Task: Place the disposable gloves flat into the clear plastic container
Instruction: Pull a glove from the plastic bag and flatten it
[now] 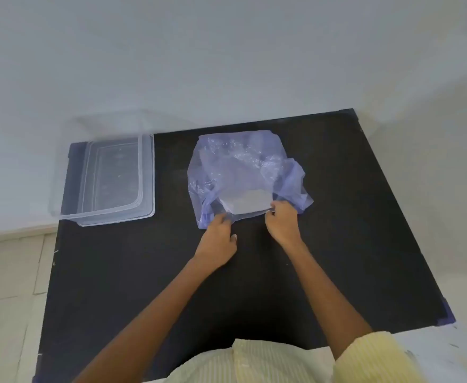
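A thin bluish plastic bag [243, 164] lies crumpled on the black table [337, 217], its mouth facing me. Inside the mouth shows a pale, flat stack of disposable gloves [244, 201]. My left hand [218, 239] pinches the near left edge of the bag's opening. On the near right edge, my right hand [282, 219] grips the same opening. The clear plastic container [146, 175] stands open and empty at the table's far left corner, well apart from both hands.
The container overhangs the table's left edge slightly. A pale wall rises behind the table, and light floor tiles [8, 272] lie to the left. My striped yellow shirt [254, 363] fills the bottom of the view.
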